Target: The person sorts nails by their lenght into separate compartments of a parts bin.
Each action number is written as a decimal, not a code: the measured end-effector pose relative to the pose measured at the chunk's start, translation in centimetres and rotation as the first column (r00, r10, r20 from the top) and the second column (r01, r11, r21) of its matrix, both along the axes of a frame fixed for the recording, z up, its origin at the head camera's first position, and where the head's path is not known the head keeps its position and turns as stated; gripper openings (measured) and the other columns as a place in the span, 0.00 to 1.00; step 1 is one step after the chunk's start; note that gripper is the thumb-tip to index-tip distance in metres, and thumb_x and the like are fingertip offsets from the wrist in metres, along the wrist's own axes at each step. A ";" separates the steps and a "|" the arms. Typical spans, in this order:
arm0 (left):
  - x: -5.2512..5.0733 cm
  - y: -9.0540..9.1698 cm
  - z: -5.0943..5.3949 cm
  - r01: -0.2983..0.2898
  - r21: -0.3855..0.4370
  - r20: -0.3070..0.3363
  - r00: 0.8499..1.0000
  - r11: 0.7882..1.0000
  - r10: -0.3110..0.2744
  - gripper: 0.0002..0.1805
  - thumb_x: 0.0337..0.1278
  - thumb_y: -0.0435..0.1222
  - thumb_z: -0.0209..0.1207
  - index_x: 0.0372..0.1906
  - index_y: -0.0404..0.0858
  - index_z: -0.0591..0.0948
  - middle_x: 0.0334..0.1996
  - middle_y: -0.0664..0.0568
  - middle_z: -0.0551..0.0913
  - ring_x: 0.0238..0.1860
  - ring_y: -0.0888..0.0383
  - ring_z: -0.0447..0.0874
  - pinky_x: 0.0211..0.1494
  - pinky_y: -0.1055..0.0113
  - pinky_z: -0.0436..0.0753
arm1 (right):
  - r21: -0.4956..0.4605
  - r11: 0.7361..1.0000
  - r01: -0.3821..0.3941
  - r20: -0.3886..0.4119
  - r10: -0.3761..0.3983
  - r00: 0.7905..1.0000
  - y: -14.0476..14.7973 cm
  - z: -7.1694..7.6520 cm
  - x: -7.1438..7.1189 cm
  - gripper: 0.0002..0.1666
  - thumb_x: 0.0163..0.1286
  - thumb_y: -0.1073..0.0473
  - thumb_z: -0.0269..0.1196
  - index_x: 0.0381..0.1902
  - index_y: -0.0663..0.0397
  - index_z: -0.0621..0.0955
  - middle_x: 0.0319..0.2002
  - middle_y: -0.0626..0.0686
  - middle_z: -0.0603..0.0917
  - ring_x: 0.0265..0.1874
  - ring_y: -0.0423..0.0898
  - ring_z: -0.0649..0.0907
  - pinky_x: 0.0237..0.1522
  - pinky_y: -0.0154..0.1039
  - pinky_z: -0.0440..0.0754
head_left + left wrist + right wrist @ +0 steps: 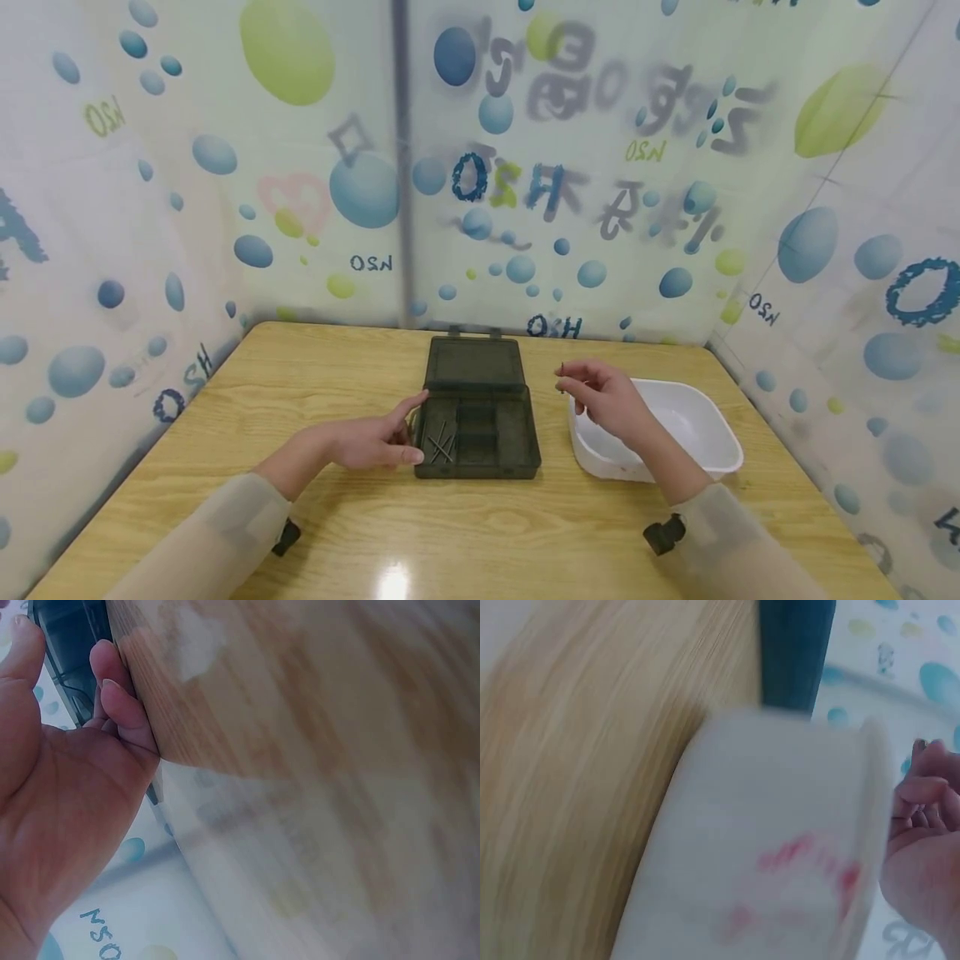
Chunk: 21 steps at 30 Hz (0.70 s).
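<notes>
A dark translucent plastic box [477, 475] stands on the table with its lid [477, 363] folded back. Several thin nail-like pieces [441, 447] lie crossed in its left compartment. My left hand [371, 442] holds the box's left side, thumb at the front corner and index finger along the rear of that side. In the left wrist view, its other fingers curl beside the box wall. My right hand [603, 398] is raised over the left rim of a white basin [693, 408] and pinches one thin dark nail-like piece [562, 367] between thumb and fingertips.
The wooden table [337, 542] ends at a patterned curtain [495, 250] behind and at both sides. Red marks [802, 855] show on the basin's outer wall in the right wrist view. A strip of table separates box and basin.
</notes>
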<state>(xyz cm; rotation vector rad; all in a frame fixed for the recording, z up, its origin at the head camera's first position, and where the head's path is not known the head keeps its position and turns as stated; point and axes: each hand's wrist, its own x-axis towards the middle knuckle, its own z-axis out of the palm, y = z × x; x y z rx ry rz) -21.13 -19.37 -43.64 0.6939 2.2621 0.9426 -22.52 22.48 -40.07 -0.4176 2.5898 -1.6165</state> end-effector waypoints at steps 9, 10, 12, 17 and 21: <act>0.1 0.1 0.0 0.008 0.001 0.007 1.000 1.000 -0.008 0.59 0.83 0.53 0.60 0.90 0.44 0.28 0.43 0.48 0.84 0.40 0.53 0.82 0.49 0.59 0.79 | -0.103 0.995 0.000 0.055 0.005 0.998 -3.8 -0.1 0.3 0.16 0.83 0.53 0.67 0.58 0.59 0.85 0.50 0.60 0.94 0.24 0.42 0.79 0.29 0.34 0.79; 0.0 0.1 0.0 0.005 0.002 0.010 1.000 1.000 -0.005 0.59 0.83 0.53 0.61 0.91 0.45 0.28 0.43 0.48 0.84 0.40 0.53 0.82 0.49 0.58 0.79 | -0.107 0.994 0.000 0.061 0.006 0.998 -4.2 -0.2 0.3 0.16 0.83 0.53 0.67 0.57 0.59 0.85 0.49 0.60 0.94 0.23 0.42 0.79 0.29 0.35 0.80; 0.0 0.1 -0.1 0.002 0.000 0.010 1.000 1.000 -0.002 0.59 0.83 0.54 0.61 0.91 0.46 0.28 0.44 0.49 0.84 0.41 0.53 0.82 0.50 0.57 0.80 | -0.120 0.993 -0.004 0.079 0.013 0.997 -4.9 -0.4 0.3 0.16 0.83 0.54 0.67 0.58 0.59 0.85 0.50 0.61 0.94 0.23 0.42 0.78 0.30 0.35 0.81; 0.0 0.1 -0.2 -0.003 0.002 0.010 1.000 1.000 0.003 0.59 0.83 0.53 0.61 0.91 0.46 0.29 0.45 0.49 0.84 0.42 0.52 0.83 0.52 0.56 0.81 | -0.154 0.987 -0.041 0.117 0.059 0.991 -6.6 -0.8 0.3 0.16 0.84 0.56 0.66 0.60 0.61 0.84 0.50 0.59 0.95 0.21 0.44 0.78 0.24 0.34 0.74; -0.1 0.1 -0.2 -0.005 0.003 0.012 1.000 1.000 0.005 0.58 0.84 0.52 0.60 0.91 0.46 0.28 0.46 0.49 0.84 0.43 0.52 0.84 0.53 0.55 0.82 | -0.182 0.980 -0.080 0.149 0.108 0.983 -8.1 -1.2 0.3 0.16 0.83 0.58 0.66 0.60 0.63 0.83 0.48 0.56 0.95 0.19 0.43 0.78 0.23 0.34 0.72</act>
